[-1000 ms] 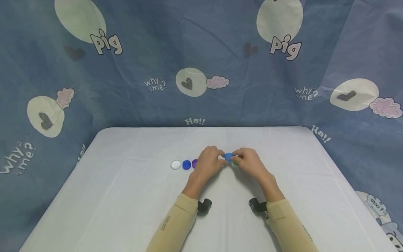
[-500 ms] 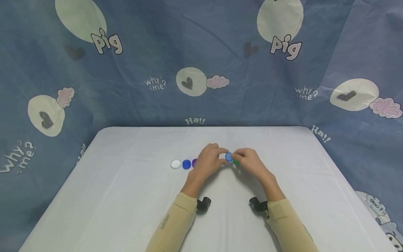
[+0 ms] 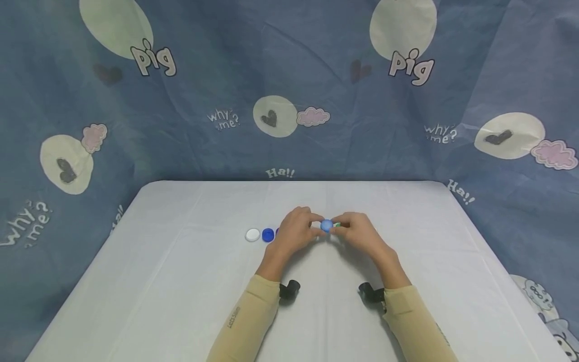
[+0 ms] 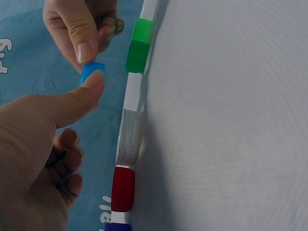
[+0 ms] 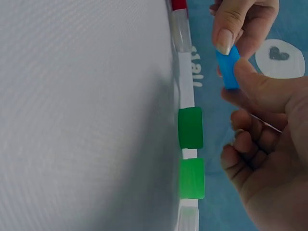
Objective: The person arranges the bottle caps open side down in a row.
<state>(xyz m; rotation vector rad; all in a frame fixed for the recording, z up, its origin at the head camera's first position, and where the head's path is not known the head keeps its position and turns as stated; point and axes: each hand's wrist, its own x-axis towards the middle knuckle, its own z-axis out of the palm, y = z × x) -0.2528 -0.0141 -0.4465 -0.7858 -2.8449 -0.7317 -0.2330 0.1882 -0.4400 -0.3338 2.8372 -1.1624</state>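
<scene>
A light blue bottle cap [image 3: 326,225] is held up between both hands, above the table. My left hand [image 3: 295,232] pinches its left side between thumb and index finger. On its right side, the thumb and index finger of my right hand [image 3: 360,234] pinch it. Both wrist views show the cap raised off the tabletop, as a blue piece [image 4: 92,72] in the left and a blue band [image 5: 228,68] in the right. Below the hands stand a bright green cap [image 5: 192,178], a dark green cap [image 5: 190,128], a clear ridged cap [image 4: 130,138] and a red cap [image 4: 123,189].
Left of the hands, a white cap [image 3: 252,235] and a dark blue cap [image 3: 268,235] continue the row on the white table [image 3: 181,301]. A purple cap [image 4: 118,227] shows partly in the left wrist view. Behind the table hangs a blue printed cloth [image 3: 217,151].
The light blue cap has shifted slightly left, after the right fingers had moved across its face and back to its edge. The left hand has moved a little left and covers more of the purple cap.
</scene>
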